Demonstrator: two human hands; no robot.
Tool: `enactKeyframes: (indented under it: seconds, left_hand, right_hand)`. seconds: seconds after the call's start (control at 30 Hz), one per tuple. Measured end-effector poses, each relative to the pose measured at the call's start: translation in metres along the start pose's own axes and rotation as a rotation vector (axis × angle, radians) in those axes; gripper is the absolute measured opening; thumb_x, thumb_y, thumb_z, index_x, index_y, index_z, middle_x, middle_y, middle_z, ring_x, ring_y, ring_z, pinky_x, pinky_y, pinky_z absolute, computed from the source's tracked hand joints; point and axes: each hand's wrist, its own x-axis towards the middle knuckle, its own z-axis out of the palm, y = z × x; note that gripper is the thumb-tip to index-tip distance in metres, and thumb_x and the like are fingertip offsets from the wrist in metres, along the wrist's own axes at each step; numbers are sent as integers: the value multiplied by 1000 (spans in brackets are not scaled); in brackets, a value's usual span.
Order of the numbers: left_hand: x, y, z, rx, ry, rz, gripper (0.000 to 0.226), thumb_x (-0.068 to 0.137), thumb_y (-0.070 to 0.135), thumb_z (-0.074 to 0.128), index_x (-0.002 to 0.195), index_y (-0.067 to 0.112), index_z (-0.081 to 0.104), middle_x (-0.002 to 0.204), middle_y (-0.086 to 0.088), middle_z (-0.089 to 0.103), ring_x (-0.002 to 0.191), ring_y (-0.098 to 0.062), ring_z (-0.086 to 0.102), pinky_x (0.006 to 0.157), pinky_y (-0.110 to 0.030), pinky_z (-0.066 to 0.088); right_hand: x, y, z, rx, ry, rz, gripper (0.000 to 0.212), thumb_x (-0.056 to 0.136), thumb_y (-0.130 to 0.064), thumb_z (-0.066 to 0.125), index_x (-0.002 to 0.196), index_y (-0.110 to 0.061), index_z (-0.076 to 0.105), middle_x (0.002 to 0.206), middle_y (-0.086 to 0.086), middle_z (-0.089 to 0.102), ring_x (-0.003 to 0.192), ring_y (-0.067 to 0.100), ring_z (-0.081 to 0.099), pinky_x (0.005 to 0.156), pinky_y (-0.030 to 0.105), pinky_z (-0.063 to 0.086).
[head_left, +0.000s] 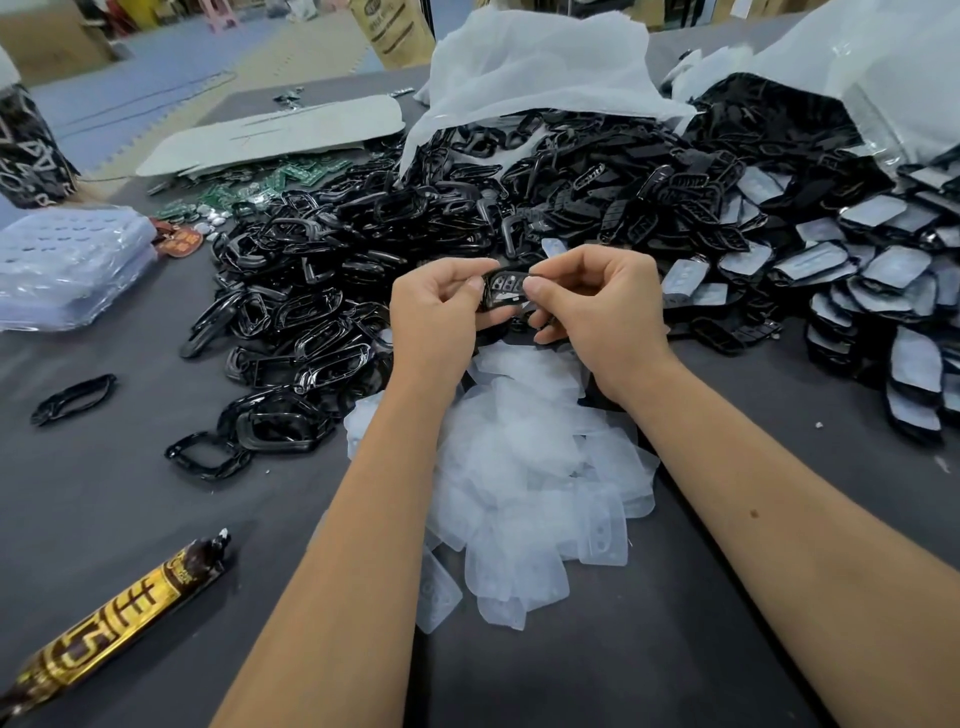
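item in hand – black key-fob shell, small, with pale button cut-outs facing up. it is being held above the near edge of the parts heap, between both hands, just over the pile of clear pads.

left hand – gripping the shell's left end, thumb on top and fingers curling underneath.

right hand – pinching the shell's right end, thumb pressing on its upper face, the other fingers curling below it; what they are touching underneath is hidden.

clear silicone pads – lying in a loose translucent pile on the grey table, directly under the wrists.

black frames – glossy rings, heaping up left of the hands; one stray frame is lying apart on the cloth.

black button inserts – piling up beyond the hands, to the right.

film-covered backs – stacking in overlapping rows at far right.

green circuit boards – lying at the far left of the heap, near a grey card sheet.

white foam bags – slumping open behind the heap.

clear trays – sitting at the left edge.

gold-and-brown tube – lying near the lower left corner, well apart from the hands.
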Motion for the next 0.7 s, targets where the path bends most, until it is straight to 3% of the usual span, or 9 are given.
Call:
enactKeyframes:
  seconds: [0.13,0.3,0.53,0.7]
  left_hand:
    - [0,0,0,4,11,-9,30,102,-6,51,96,8,76,94,-13,75,77,-20,77,72,-26,62]
    - [0,-2,1,9,-4,-18,31,102,-6,52,93,11,76,81,-2,77,76,-18,77,70,-25,61]
    - [-1,-3,3,35,-24,12,33,101,-6,52,91,13,77,90,-13,74,77,-15,73,69,-25,60]
    - [0,-2,2,-7,-27,-17,33,102,-5,51,91,11,77,91,-9,75,77,-16,75,69,-25,61]
  right_hand:
    - [1,0,0,-21,-8,-9,10,88,2,77,87,-8,75,66,6,73,54,18,69,50,28,58]
    - [0,2,1,-139,10,-43,8,88,0,77,87,-7,75,65,5,72,53,21,70,50,31,59]
    - [-4,1,5,-289,75,-100,8,88,0,75,86,-8,74,68,1,71,50,15,70,46,29,58]
    - [-4,0,5,-303,76,-106,7,89,-1,73,88,-8,73,69,2,71,50,16,71,48,36,61]
